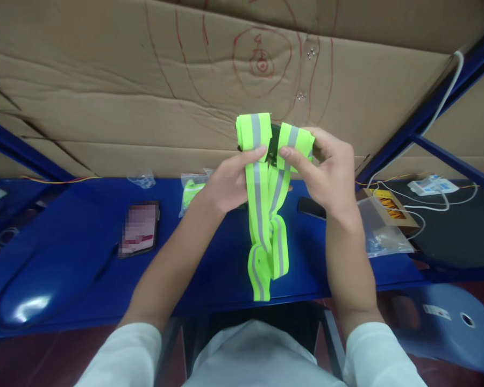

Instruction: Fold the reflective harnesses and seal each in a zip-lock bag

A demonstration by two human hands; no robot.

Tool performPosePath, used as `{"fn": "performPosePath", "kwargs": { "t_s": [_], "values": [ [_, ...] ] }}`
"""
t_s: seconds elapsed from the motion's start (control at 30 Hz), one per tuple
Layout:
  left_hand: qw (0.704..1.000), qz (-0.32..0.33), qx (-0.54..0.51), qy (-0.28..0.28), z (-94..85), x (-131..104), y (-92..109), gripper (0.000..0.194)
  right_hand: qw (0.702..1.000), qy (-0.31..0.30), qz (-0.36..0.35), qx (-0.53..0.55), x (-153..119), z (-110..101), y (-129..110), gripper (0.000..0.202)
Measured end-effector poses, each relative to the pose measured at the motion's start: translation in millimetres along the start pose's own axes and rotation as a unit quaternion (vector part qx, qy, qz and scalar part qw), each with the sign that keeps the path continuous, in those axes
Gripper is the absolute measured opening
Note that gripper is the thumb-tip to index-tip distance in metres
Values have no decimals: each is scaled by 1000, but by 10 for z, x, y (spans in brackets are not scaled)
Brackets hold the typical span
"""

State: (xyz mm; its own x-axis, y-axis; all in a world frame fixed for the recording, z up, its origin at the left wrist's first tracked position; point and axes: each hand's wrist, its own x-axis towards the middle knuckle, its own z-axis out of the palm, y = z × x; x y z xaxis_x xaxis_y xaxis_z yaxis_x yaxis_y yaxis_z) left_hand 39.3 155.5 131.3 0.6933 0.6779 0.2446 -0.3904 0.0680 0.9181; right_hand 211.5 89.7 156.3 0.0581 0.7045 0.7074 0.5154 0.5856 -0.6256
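A neon yellow-green strap (258, 199) with a grey reflective stripe hangs in loops above the blue table. My left hand (237, 180) pinches its folded upper left part, thumb on the front. The upper right fold is gripped by my right hand (326, 166), its thumb across the front and its fingers behind. Between the two folds a dark piece (273, 144) shows, partly covered. The strap's lower loops dangle near the table's front edge, close to my body.
On the blue table (210, 269) lie a phone (139, 230), a plastic bag with neon material (191, 193), a dark flat object (311, 207), and a clear bag (381, 228) beside a cardboard box (393, 209). Cardboard (105, 80) stands behind. A blue-grey stool (447, 322) is at lower right.
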Motion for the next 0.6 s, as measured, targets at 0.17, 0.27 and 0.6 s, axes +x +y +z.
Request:
{"fn": "performPosePath", "kwargs": {
  "t_s": [0.17,0.27,0.6],
  "values": [
    [999,14,20,27,-35,-27,161,67,999,21,7,45,2,256,275,46],
    [999,20,13,43,-59,-40,236,70,999,32,-18,10,-21,333,336,48],
    [986,15,-95,139,-225,-50,216,35,974,-173,-132,-69,51,64,128,46]
  ]
}}
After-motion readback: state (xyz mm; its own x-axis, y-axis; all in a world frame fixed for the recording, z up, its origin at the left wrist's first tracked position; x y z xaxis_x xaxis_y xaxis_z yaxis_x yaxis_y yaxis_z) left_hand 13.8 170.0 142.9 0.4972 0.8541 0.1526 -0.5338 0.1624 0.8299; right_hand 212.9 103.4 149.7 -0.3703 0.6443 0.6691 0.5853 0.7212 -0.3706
